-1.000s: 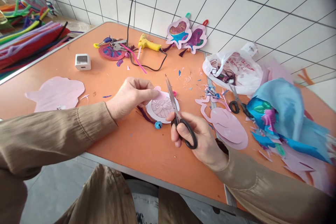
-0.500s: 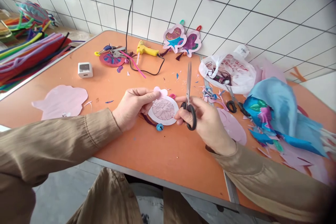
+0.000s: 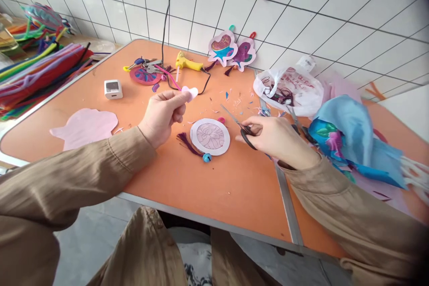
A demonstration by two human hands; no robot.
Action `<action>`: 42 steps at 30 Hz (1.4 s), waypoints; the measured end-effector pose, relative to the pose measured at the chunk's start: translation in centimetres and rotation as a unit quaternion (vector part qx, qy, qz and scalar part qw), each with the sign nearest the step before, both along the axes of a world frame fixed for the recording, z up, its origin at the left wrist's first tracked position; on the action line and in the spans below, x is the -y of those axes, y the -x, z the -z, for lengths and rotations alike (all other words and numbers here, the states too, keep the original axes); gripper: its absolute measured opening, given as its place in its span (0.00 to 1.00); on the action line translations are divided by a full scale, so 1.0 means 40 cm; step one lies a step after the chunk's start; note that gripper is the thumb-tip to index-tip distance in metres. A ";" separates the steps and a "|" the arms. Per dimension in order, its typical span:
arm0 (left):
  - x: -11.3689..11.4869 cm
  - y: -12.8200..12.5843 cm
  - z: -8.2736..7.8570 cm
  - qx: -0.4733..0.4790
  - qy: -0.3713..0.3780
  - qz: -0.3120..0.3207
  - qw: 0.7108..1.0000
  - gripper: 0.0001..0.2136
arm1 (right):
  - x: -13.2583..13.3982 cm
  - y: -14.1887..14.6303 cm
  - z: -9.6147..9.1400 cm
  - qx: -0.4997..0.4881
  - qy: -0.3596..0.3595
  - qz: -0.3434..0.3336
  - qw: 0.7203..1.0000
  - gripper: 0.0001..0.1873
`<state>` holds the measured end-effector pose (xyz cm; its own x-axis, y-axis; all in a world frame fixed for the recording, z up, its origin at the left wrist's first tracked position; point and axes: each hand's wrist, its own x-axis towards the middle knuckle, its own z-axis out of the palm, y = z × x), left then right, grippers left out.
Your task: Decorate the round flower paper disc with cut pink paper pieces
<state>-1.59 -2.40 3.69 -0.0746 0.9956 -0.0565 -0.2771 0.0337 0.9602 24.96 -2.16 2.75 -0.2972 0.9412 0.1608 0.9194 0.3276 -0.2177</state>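
Observation:
Between thumb and fingers, my left hand (image 3: 164,114) pinches a small pink cut-out piece (image 3: 190,93) above the orange table. My right hand (image 3: 273,136) grips a pair of scissors (image 3: 246,133) by its black handles, the blades pointing up and to the left. Flat on the table between my hands lies a round disc (image 3: 210,136) with a white rim and a flower outline drawn on pink. A dark red tassel (image 3: 187,143) and a blue bell (image 3: 207,157) lie at its lower left edge, and a small pink-red loop (image 3: 220,120) shows at its top.
A yellow glue gun (image 3: 188,62), keys (image 3: 150,65) and a white charger (image 3: 113,89) sit toward the back left. Pink sheet material (image 3: 89,127) lies at left. To the right are a white plastic bag (image 3: 301,91), blue fabric (image 3: 351,129) and scraps. Two fish-shaped ornaments (image 3: 223,49) lean on the tiled wall.
My left hand has lifted the small pink piece up and left, away from the disc. My right hand has moved right, and the scissors have tipped from upright toward the left.

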 end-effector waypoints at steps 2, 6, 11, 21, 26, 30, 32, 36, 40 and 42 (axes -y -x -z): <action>-0.009 0.013 -0.008 -0.035 0.001 0.000 0.999 0.15 | -0.001 0.002 -0.003 0.048 0.037 0.034 0.998 0.09; -0.014 0.022 0.000 -0.097 0.070 0.063 0.991 0.14 | 0.001 0.004 -0.005 0.124 0.060 0.061 0.989 0.13; -0.028 0.002 0.048 -0.073 0.035 0.113 0.990 0.14 | -0.005 -0.003 0.012 0.001 0.068 0.057 0.996 0.16; -0.013 -0.012 0.059 -0.013 -0.038 0.098 0.994 0.14 | 0.011 -0.003 0.004 0.087 0.028 0.079 0.993 0.19; 0.022 -0.030 0.052 -0.023 -0.004 0.146 0.989 0.16 | 0.008 -0.005 0.008 0.091 0.042 0.072 0.992 0.05; 0.035 -0.040 0.054 -0.027 0.009 0.154 0.988 0.15 | 0.008 0.009 0.014 0.121 0.012 0.103 0.987 0.05; 0.041 -0.042 0.054 -0.026 0.018 0.160 0.987 0.15 | 0.005 0.020 0.014 0.147 -0.014 0.110 0.983 0.06; 0.051 -0.044 0.055 -0.031 0.025 0.177 0.983 0.12 | -0.011 0.029 0.015 0.137 -0.019 0.100 0.985 0.05; 0.056 -0.048 0.056 -0.033 0.028 0.181 0.983 0.10 | -0.025 0.019 0.016 0.110 -0.009 0.087 0.990 0.04; 0.058 -0.051 0.053 -0.035 0.033 0.179 0.983 0.10 | -0.029 0.013 0.014 0.091 0.012 0.087 0.992 0.04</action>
<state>0.46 -4.71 1.57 0.2744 0.9529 -0.1289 -0.1691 0.1797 0.9691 24.44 -0.99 2.19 -0.1526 0.9835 0.0971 0.9862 0.1579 -0.0492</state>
